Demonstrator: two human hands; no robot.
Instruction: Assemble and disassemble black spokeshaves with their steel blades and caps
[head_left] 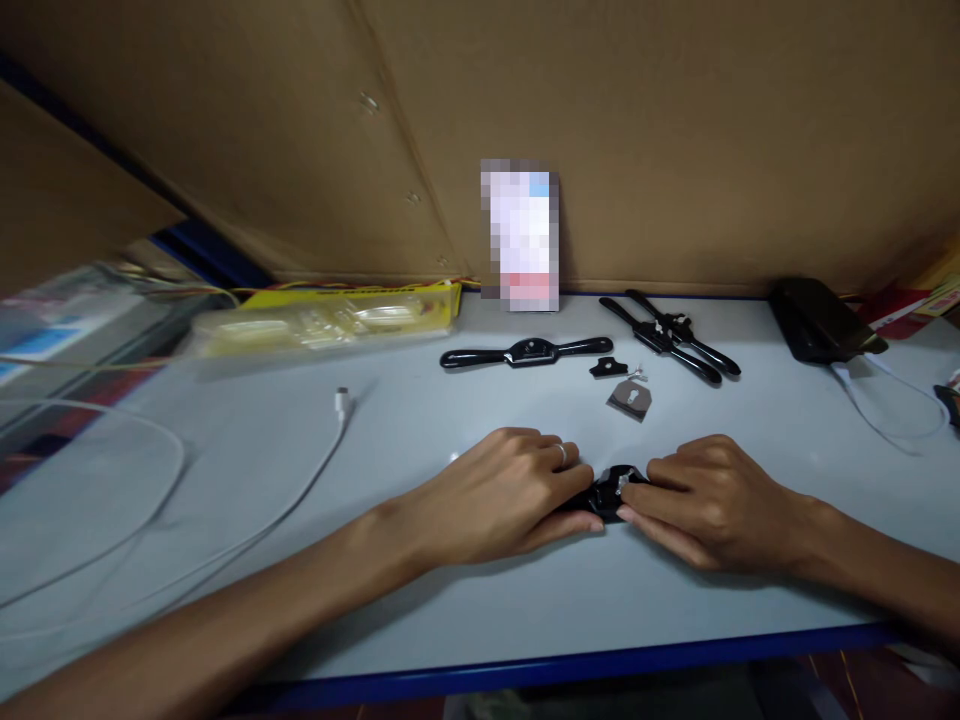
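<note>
A black spokeshave (611, 490) lies under both my hands near the front of the table. My left hand (525, 485), with a ring on one finger, is closed round its left handle. My right hand (709, 505) is closed at the right side of its body, fingertips at a small silvery screw (624, 484); the right handle is hidden behind that hand. Beyond them lie a grey blade (630, 399) with a slot and a small black cap (607, 367). Another spokeshave (531, 351) rests farther back, left of two more spokeshaves (667, 337) side by side.
A phone with a blurred screen (525, 240) leans on the cardboard back wall (675, 150). A yellow clear-wrapped package (337, 315) lies at the back left, white cables (300, 495) in front of it. At the right stands a black case (817, 320) with a white cable.
</note>
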